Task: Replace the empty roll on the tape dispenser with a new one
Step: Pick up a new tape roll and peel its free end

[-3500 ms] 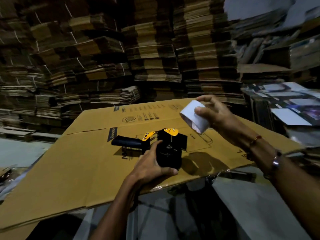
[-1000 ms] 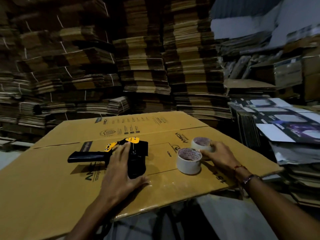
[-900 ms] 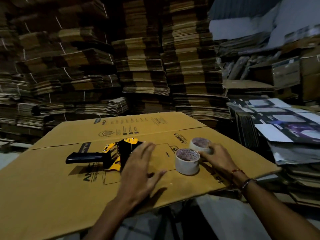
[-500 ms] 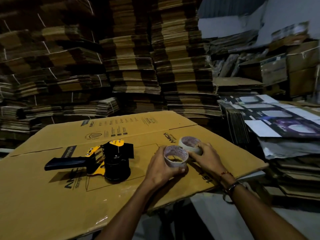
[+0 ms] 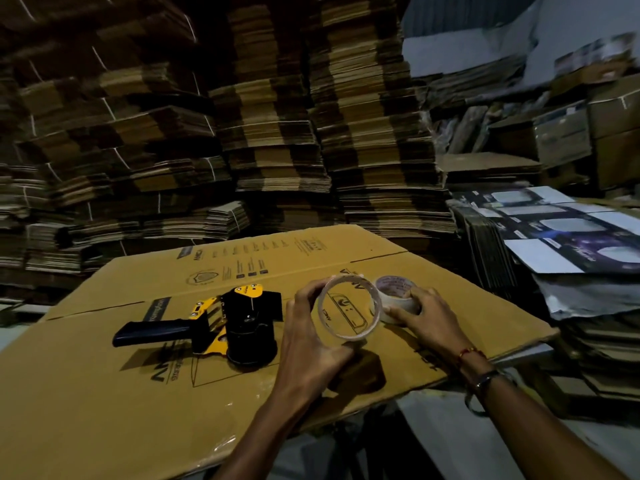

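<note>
The black and yellow tape dispenser [image 5: 242, 320] lies on its side on a flattened cardboard sheet [image 5: 104, 393], handle pointing left, nothing touching it. Just right of it, my left hand [image 5: 308, 344] holds a thin-walled white tape ring [image 5: 322, 315] lifted off the sheet and tilted, so the cardboard shows through its hole. A second white tape roll [image 5: 394, 289] stands on the sheet right behind the ring. My right hand [image 5: 426, 320] grips its side with the fingertips.
Tall stacks of flattened cartons [image 5: 270, 133] fill the background. A pile of printed glossy box blanks [image 5: 571, 244] sits at the right, beside the sheet's right corner. The sheet's front edge runs just under my forearms, with dark floor below.
My left hand left the dispenser, reached right and lifted the nearer ring off the sheet, tilting it up. My right hand has stayed on the farther roll.
</note>
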`<state>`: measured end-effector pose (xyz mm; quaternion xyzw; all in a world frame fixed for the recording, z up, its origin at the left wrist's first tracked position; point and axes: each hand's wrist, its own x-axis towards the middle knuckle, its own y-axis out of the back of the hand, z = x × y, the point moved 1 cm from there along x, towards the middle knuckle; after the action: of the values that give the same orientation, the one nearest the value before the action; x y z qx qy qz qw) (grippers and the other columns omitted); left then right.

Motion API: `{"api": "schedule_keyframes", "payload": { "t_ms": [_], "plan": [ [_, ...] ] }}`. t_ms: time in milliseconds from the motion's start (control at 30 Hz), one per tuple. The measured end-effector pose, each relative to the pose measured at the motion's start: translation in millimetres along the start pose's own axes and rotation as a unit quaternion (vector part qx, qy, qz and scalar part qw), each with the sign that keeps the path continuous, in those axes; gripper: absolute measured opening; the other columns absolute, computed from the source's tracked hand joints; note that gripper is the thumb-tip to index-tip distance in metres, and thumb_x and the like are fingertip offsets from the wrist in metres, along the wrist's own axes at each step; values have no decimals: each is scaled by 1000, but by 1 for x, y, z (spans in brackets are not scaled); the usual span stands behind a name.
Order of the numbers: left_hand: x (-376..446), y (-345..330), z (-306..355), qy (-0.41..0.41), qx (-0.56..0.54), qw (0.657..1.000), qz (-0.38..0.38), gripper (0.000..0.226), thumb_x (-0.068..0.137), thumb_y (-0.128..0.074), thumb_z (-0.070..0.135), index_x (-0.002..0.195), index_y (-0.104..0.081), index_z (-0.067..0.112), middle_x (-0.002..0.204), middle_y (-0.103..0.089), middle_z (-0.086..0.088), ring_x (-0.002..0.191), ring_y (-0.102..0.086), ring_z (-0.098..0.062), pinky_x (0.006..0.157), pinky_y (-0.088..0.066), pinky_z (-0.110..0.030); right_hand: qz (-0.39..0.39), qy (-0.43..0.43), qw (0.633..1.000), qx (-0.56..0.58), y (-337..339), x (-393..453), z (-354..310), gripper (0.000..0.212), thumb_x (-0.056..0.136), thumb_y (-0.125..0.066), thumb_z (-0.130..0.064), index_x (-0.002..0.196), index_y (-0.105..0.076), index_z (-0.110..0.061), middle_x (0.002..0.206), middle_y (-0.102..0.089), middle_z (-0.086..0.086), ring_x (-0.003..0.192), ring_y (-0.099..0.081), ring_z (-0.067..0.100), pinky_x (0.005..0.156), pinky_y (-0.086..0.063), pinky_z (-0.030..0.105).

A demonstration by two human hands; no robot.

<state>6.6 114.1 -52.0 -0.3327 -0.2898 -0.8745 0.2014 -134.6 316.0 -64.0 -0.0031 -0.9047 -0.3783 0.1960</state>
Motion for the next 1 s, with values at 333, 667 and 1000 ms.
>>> {"api": "schedule_keyframes", "payload": {
  "t_ms": [333, 667, 1000],
  "plan": [
    [-3, 0, -5, -36, 62, 995, 74, 85, 53, -85, 66, 121, -43, 38, 119, -39, 18, 110, -43, -15, 81, -50, -43, 6, 5, 1000, -1, -3, 1, 3, 41, 82, -73, -53, 105, -64, -20, 111, -53, 3, 99, -58, 22, 85, -52, 37],
    [13, -19, -25, 167, 72, 983, 40, 97, 64, -64, 83, 140, -44, 27, 131, -54, 2, 118, -52, -20, 96, -51, -45, -4, 6, 980, 198, -2, -3, 3, 49, 76, -74, -59, 100, -69, -17, 109, -64, 4, 95, -67, 21, 72, -63, 42],
    [59, -85, -38, 232, 81, 969, -7, 80, 69, -81, 55, 130, -45, 18, 128, -48, -2, 117, -54, -25, 94, -46, -36, 19, -6, 925, 380, 10, -9, -4, 44, 79, -61, -59, 96, -68, -19, 89, -74, 2, 80, -72, 16, 60, -55, 27]
  ]
}}
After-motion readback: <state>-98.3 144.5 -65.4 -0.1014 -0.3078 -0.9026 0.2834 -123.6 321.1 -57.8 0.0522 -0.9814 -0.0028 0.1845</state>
